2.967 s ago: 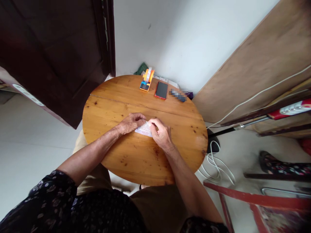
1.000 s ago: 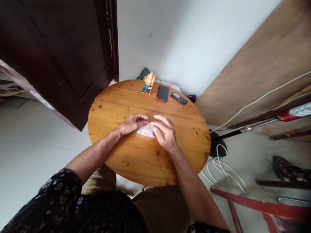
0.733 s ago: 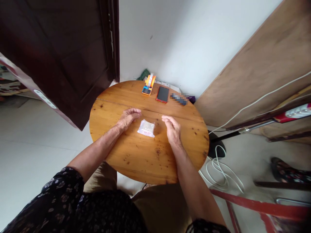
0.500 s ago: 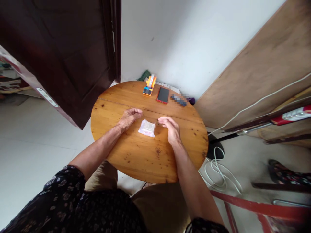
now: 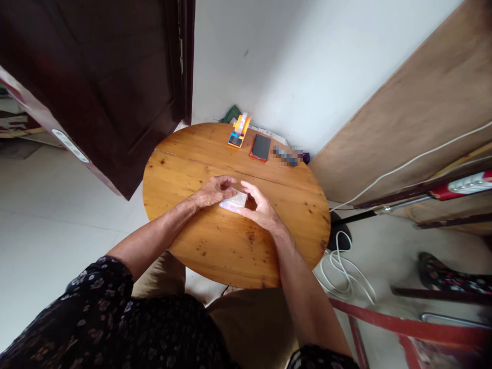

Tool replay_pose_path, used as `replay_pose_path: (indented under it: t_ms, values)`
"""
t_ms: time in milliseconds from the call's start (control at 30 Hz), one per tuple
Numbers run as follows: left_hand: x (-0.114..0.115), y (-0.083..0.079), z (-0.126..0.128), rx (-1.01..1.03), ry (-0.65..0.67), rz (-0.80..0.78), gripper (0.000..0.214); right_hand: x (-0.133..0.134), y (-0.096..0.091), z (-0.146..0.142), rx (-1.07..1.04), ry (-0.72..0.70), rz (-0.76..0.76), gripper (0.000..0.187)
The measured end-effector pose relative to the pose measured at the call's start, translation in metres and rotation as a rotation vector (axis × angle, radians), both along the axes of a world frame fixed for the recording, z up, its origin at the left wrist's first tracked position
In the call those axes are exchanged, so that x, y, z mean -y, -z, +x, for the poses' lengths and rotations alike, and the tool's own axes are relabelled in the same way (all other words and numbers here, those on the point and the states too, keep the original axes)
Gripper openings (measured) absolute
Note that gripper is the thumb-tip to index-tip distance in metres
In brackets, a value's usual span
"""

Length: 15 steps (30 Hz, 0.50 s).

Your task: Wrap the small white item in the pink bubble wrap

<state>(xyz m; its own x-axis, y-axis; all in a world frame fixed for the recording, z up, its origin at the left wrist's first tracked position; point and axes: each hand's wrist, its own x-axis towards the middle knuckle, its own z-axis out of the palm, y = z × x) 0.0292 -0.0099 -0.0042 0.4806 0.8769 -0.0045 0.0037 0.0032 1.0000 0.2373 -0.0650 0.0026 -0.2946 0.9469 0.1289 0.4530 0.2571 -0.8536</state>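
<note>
A small flat packet in clear, bubble-wrap-like plastic (image 5: 233, 201) is between my hands over the middle of the round wooden table (image 5: 215, 251). My left hand (image 5: 217, 190) has its thumb on the packet's upper left part, with the fingers curled behind it. From the other side, my right hand (image 5: 261, 207) spans the packet's right end, thumb at the near edge and bent fingers at the far edge. Part of the packet is hidden under the fingers. Whether it is lifted off the wood I cannot tell.
At the table's far side stand an orange and blue tape dispenser (image 5: 239, 130), a red-edged phone (image 5: 260, 147) and a blurred-out dark object (image 5: 286, 156). A dark door (image 5: 115, 77) is at left. White cable (image 5: 338, 271) lies coiled on the floor at right.
Both hands have moved inward from beside the packet and now grip it at its two sides. The packet's visible outline has changed, as if tilted. The view has shifted slightly.
</note>
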Motion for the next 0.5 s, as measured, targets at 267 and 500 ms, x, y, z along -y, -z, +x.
replay_pose_path:
  t_ms: [267,500]
  values:
    - [0.0025,-0.0019,0.007,0.027,-0.06,0.055,0.048,-0.0015,0.0073,-0.008,-0.026,0.087,0.152,0.072]
    - [-0.0046,0.0012,0.0067,0.087,-0.189,0.009,0.045,0.0,0.0009,-0.0026,-0.012,0.039,0.067,0.075]
